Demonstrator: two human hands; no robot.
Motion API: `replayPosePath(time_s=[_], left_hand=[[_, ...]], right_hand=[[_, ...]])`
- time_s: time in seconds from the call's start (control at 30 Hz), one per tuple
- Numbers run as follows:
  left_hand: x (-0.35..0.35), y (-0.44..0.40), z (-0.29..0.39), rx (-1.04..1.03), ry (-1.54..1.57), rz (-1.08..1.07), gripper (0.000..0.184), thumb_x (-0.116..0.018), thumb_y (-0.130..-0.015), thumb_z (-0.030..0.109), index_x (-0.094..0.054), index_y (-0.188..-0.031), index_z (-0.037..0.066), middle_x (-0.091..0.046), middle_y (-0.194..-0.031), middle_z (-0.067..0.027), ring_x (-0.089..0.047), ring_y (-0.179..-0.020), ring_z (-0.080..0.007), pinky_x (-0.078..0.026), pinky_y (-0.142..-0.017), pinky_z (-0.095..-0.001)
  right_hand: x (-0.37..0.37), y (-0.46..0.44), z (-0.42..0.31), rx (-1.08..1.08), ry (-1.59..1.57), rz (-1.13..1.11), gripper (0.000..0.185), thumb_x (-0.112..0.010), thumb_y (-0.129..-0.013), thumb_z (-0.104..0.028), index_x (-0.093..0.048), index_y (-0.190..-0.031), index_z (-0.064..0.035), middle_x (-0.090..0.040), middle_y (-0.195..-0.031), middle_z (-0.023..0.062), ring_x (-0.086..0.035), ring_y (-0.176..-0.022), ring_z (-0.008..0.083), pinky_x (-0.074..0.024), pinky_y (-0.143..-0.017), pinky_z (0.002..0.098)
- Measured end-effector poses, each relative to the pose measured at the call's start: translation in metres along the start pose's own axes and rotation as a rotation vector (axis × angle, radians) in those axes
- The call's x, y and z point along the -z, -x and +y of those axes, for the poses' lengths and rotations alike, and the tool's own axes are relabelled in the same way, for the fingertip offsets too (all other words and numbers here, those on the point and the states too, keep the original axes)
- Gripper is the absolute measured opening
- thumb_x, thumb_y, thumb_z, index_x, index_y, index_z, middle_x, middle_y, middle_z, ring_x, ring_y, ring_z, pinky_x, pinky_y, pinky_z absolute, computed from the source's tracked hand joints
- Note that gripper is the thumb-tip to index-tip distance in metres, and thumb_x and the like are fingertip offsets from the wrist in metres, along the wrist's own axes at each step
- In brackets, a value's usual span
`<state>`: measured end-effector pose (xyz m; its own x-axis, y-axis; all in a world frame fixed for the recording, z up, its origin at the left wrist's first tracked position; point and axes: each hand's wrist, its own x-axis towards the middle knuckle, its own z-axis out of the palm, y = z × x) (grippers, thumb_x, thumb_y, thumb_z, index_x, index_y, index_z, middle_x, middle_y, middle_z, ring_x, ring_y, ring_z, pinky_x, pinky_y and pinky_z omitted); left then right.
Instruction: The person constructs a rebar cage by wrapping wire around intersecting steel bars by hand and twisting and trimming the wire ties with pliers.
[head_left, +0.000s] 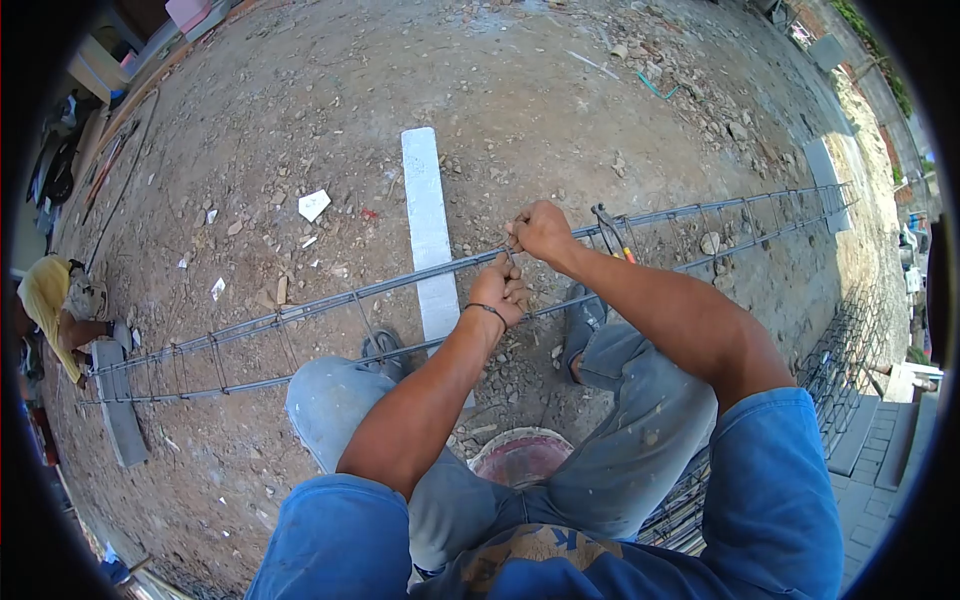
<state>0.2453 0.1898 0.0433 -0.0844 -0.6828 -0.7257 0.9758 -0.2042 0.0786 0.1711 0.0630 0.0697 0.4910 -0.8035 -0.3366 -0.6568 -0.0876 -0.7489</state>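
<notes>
A long rebar cage (390, 285) with wire stirrups runs across the view in front of my knees. It rests over a white-grey block (428, 200) near the middle. Both my hands meet at its far bar, just right of that block. My left hand (498, 290) is closed at the bar, its fingertips around a stirrup joint. Against the same joint, my right hand (540, 232) is pinched. Whatever small piece lies between the fingers is too small to name. Pincers (614, 235) with red-and-yellow handles hang on the cage right of my right hand.
Another person (55, 305) in a yellow garment crouches at the cage's left end, beside a grey block (118, 420). A reddish bucket (520, 457) is between my legs. More rebar mesh (840, 350) lies at the right. Rubble and a white tile piece (313, 205) lie on the ground.
</notes>
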Motion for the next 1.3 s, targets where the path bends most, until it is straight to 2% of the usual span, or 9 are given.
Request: replayPosePath(time_s=[0.17,0.3,0.37,0.47,0.67,0.77,0.87,1.07,1.3], left_hand=[[0.01,-0.002,0.016,0.107,-0.08,-0.121,0.018,-0.041,-0.103,0.006,-0.052,-0.1,0.02,-0.04,-0.064,0.0055,-0.027,-0.043,-0.0063,-0.02,-0.04,-0.0227],[-0.002,0.001,0.019,0.109,-0.046,-0.026,0.016,-0.042,-0.103,0.009,-0.052,-0.096,0.019,-0.039,-0.062,0.0055,-0.025,-0.042,-0.0067,-0.018,-0.039,-0.0235],[-0.007,0.004,0.023,0.121,-0.022,0.021,0.016,-0.043,-0.102,0.009,-0.052,-0.092,0.018,-0.038,-0.06,0.0053,-0.025,-0.041,-0.0069,-0.017,-0.039,-0.0239],[-0.01,0.003,0.022,0.107,0.02,0.081,0.018,-0.044,-0.101,0.008,-0.05,-0.086,0.016,-0.036,-0.057,0.0049,-0.024,-0.04,-0.0075,-0.016,-0.039,-0.0246],[-0.013,-0.008,0.024,0.087,0.053,0.148,0.024,-0.043,-0.1,0.009,-0.045,-0.076,0.015,-0.034,-0.055,0.0048,-0.023,-0.039,-0.0081,-0.015,-0.039,-0.0249],[-0.014,-0.008,0.024,0.13,0.089,0.141,0.021,-0.046,-0.093,0.004,-0.046,-0.076,0.016,-0.036,-0.058,0.0041,-0.023,-0.04,-0.0086,-0.016,-0.04,-0.0258],[-0.017,-0.007,0.022,0.106,0.058,0.135,0.027,-0.041,-0.099,0.009,-0.044,-0.073,0.015,-0.035,-0.057,0.0044,-0.023,-0.039,-0.0081,-0.016,-0.039,-0.0246],[-0.021,-0.001,0.025,0.149,0.075,0.095,0.024,-0.041,-0.097,0.008,-0.045,-0.074,0.013,-0.036,-0.058,0.0041,-0.024,-0.04,-0.0083,-0.017,-0.039,-0.0246],[-0.026,-0.003,0.013,0.065,0.213,0.165,0.016,-0.042,-0.09,0.002,-0.05,-0.079,0.009,-0.038,-0.059,0.0024,-0.025,-0.039,-0.0094,-0.018,-0.038,-0.0243]], right_hand=[[-0.003,0.005,-0.024,0.22,0.34,0.096,0.025,-0.073,-0.084,-0.021,-0.073,-0.076,0.0031,-0.069,-0.08,0.0264,-0.069,-0.079,0.0431,-0.0542,-0.076,0.0475],[0.0,0.004,-0.015,0.282,0.412,0.16,0.024,-0.073,-0.084,-0.02,-0.073,-0.078,0.0034,-0.071,-0.081,0.0252,-0.071,-0.073,0.0376,-0.0553,-0.074,0.044],[0.011,0.007,-0.001,-0.086,0.002,-0.039,0.022,-0.072,-0.085,-0.017,-0.072,-0.077,0.0035,-0.072,-0.079,0.0211,-0.07,-0.064,0.0304,-0.0557,-0.066,0.0422],[0.019,0.024,0.004,-0.29,-0.347,-0.076,0.019,-0.071,-0.088,-0.014,-0.07,-0.077,0.0016,-0.07,-0.075,0.0142,-0.066,-0.058,0.0227,-0.0534,-0.057,0.041],[0.014,0.028,0.025,-0.721,-0.5,-0.158,0.016,-0.071,-0.091,-0.016,-0.068,-0.085,-0.0009,-0.067,-0.072,0.0106,-0.062,-0.056,0.0225,-0.0492,-0.054,0.0395],[0.011,0.032,0.028,-0.766,-0.433,-0.252,0.019,-0.072,-0.092,-0.02,-0.068,-0.085,-0.0026,-0.068,-0.074,0.0099,-0.063,-0.057,0.0233,-0.0492,-0.057,0.0404],[0.003,0.026,0.034,-0.765,-0.405,-0.258,0.02,-0.075,-0.091,-0.022,-0.069,-0.083,-0.0041,-0.069,-0.076,0.0093,-0.063,-0.058,0.0239,-0.0492,-0.059,0.0433],[-0.025,0.021,0.044,-0.547,-0.572,-0.083,0.018,-0.077,-0.088,-0.012,-0.069,-0.077,0.0004,-0.067,-0.071,0.0116,-0.061,-0.056,0.021,-0.0455,-0.049,0.0344],[-0.046,0.006,0.074,-0.405,-0.63,0.054,0.015,-0.079,-0.083,-0.004,-0.07,-0.077,0.0066,-0.068,-0.071,0.0142,-0.063,-0.055,0.0215,-0.0448,-0.044,0.0342]])
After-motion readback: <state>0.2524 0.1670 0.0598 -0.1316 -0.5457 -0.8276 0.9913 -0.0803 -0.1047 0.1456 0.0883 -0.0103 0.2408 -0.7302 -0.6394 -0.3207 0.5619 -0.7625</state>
